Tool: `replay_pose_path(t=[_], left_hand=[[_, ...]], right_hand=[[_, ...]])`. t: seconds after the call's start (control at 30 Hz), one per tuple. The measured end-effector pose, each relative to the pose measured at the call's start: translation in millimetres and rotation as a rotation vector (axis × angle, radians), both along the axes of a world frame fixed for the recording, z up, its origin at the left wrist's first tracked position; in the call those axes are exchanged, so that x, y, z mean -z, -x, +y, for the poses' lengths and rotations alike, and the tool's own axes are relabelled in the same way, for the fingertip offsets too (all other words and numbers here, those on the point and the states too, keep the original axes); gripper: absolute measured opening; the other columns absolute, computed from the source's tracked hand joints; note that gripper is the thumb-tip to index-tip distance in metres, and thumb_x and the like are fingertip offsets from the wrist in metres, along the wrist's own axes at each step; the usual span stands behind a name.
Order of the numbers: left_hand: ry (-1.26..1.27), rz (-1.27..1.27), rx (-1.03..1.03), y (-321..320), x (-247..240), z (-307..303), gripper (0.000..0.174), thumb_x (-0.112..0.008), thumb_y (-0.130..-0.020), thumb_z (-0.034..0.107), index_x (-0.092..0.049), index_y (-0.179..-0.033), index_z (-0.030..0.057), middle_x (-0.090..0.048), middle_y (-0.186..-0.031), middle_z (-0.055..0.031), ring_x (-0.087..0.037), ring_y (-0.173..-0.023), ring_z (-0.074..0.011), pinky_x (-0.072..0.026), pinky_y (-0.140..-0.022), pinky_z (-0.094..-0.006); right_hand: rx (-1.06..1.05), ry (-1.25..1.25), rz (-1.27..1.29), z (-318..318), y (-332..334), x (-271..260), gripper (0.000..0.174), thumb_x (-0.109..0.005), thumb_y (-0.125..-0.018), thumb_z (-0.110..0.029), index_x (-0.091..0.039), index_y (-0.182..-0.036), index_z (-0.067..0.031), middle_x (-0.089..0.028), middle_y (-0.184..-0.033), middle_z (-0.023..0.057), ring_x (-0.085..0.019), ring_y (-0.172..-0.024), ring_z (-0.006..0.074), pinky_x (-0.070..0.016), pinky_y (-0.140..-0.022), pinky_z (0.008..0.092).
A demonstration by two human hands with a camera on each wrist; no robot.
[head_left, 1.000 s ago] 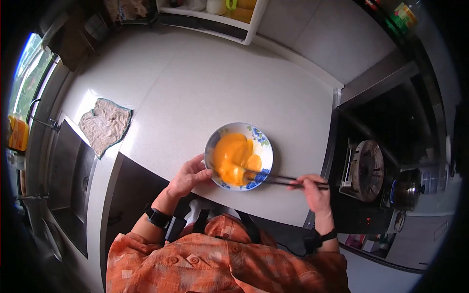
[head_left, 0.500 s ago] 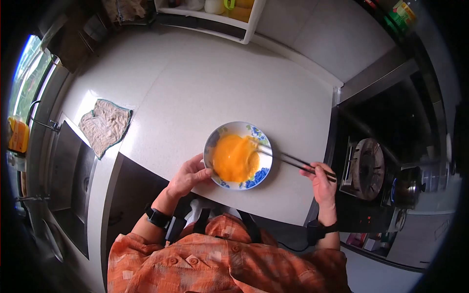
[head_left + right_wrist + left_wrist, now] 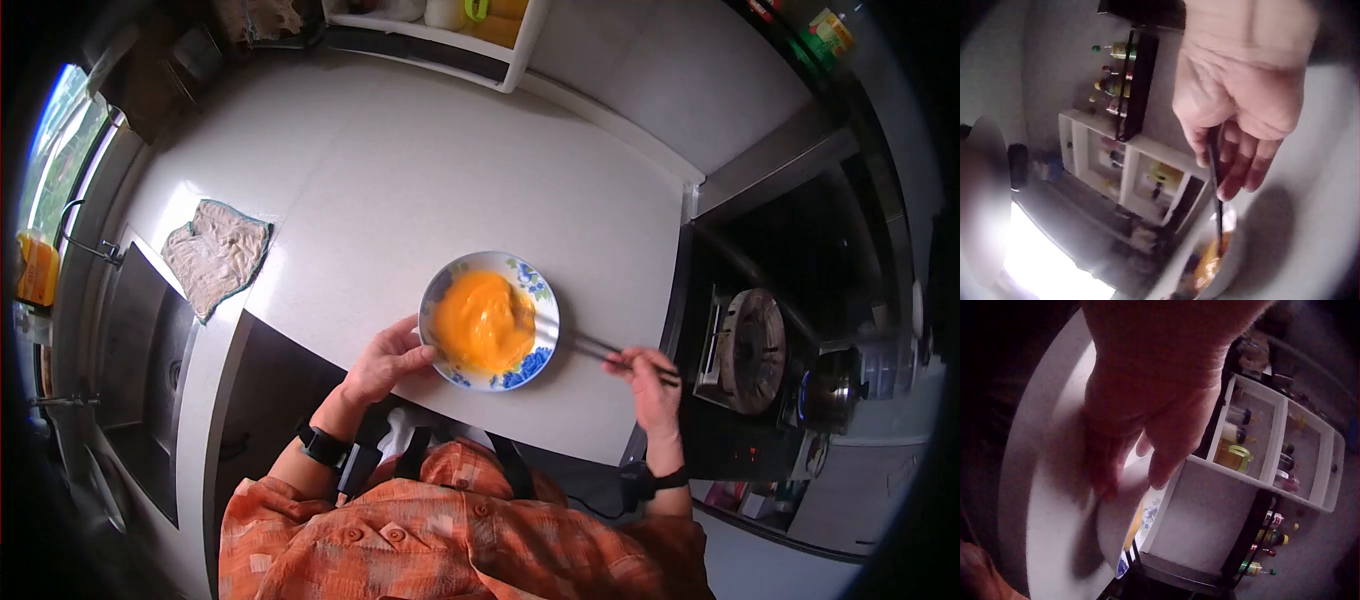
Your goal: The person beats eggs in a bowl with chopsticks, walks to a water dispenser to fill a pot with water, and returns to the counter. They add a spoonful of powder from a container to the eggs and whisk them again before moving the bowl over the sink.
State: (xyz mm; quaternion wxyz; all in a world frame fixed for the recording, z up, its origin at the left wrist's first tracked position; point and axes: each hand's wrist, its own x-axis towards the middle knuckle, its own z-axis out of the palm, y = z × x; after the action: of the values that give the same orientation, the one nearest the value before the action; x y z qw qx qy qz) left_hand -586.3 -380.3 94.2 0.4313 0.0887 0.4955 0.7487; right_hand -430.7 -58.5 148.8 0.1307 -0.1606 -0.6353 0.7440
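Note:
A white bowl with blue flowers [image 3: 540, 290] stands near the counter's front edge, holding orange-yellow liquid [image 3: 480, 320] like beaten egg. The left hand [image 3: 385, 365] grips the bowl's left rim, thumb on the rim and fingers against the outside; in the left wrist view that hand [image 3: 1147, 419] reaches down to the bowl [image 3: 1116, 528]. Dark chopsticks [image 3: 590, 345] are pinched in the right hand [image 3: 650, 390], their blurred tips in the liquid at the bowl's right side. The right wrist view shows the chopsticks [image 3: 1215, 175] running from the right hand [image 3: 1238, 119] into the bowl.
A crumpled cloth [image 3: 215, 258] lies on the counter [image 3: 400, 170] at left, beside the sink [image 3: 150, 350]. On the right are a stove burner [image 3: 752, 350] and a metal pot [image 3: 832, 390]. A white shelf [image 3: 500, 75] stands at the back.
The chopsticks have kept moving through the liquid, whose surface has swirled. The right hand went up and right, then came back down and left. The left hand has stayed on the rim.

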Motion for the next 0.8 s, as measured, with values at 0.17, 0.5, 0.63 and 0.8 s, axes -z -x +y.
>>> replay_pose_path(t=[0.17, 0.5, 0.63, 0.8], left_hand=[[-0.005, 0.006, 0.013, 0, -4, 1, 0.059, -0.063, -0.083, 0.023, -0.036, -0.131, 0.002, -0.062, -0.095, -0.0104, -0.06, -0.084, -0.0155, -0.0508, -0.072, -0.0261], [-0.005, 0.037, 0.037, 2, -2, 0, 0.054, -0.061, -0.083, 0.025, -0.039, -0.127, 0.0013, -0.061, -0.101, -0.0078, -0.061, -0.087, -0.0146, -0.0518, -0.074, -0.0265], [-0.026, 0.022, 0.028, 2, -3, 1, 0.059, -0.062, -0.083, 0.024, -0.035, -0.13, 0.0008, -0.062, -0.096, -0.011, -0.061, -0.084, -0.0157, -0.051, -0.073, -0.0261], [-0.015, 0.014, 0.026, 1, -3, 0, 0.06, -0.062, -0.083, 0.024, -0.034, -0.131, 0.0012, -0.062, -0.096, -0.011, -0.062, -0.083, -0.0157, -0.051, -0.073, -0.0258]], right_hand=[[-0.153, 0.16, -0.037, -2, -7, 4, 0.019, -0.046, -0.09, -0.01, -0.056, -0.097, 0.0059, -0.061, -0.092, 0.0174, -0.061, -0.087, 0.0278, -0.0517, -0.078, 0.0427], [-0.229, 0.137, -0.077, -2, 0, -2, 0.017, -0.047, -0.089, -0.007, -0.058, -0.094, 0.0054, -0.061, -0.091, 0.0152, -0.061, -0.087, 0.0277, -0.052, -0.077, 0.043], [-0.009, 0.074, 0.027, 6, 7, 3, 0.018, -0.047, -0.089, -0.008, -0.058, -0.092, 0.0054, -0.061, -0.091, 0.0178, -0.061, -0.084, 0.0278, -0.0521, -0.076, 0.0431], [0.024, 0.134, 0.068, 12, 10, 3, 0.019, -0.05, -0.089, -0.011, -0.058, -0.095, 0.0053, -0.062, -0.089, 0.0169, -0.062, -0.085, 0.0276, -0.0522, -0.077, 0.0422]])
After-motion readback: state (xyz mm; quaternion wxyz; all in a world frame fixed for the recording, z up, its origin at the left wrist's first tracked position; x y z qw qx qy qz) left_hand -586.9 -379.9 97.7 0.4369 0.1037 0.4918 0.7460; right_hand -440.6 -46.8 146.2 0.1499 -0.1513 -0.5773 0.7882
